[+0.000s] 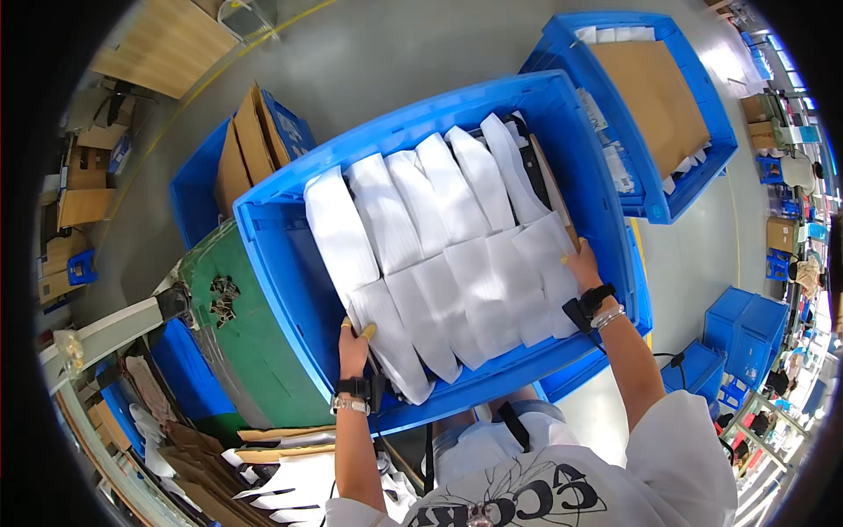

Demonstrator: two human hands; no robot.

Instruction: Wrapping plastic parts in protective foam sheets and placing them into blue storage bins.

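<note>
Two rows of flat pieces in white foam wrapping fill most of a large blue plastic bin [272, 255] in front of me. At the left end of the near row of white-wrapped pieces [474, 299], my left hand [355, 348] is closed with its thumb on top. My right hand [583, 267] grips the right end of the same row, its fingers partly hidden. Yellow covers show on the fingertips. The far row of white-wrapped pieces [421, 198] lies beyond, with dark pieces and a cardboard strip [553, 180] along its right side.
A green-covered surface [255, 325] adjoins the bin's left side. Behind stand a blue bin with cardboard sheets [255, 132] and, at far right, another blue bin [716, 123] topped with cardboard. More wrapped pieces and cardboard [202, 457] lie at lower left. Blue boxes [746, 325] stand on the right floor.
</note>
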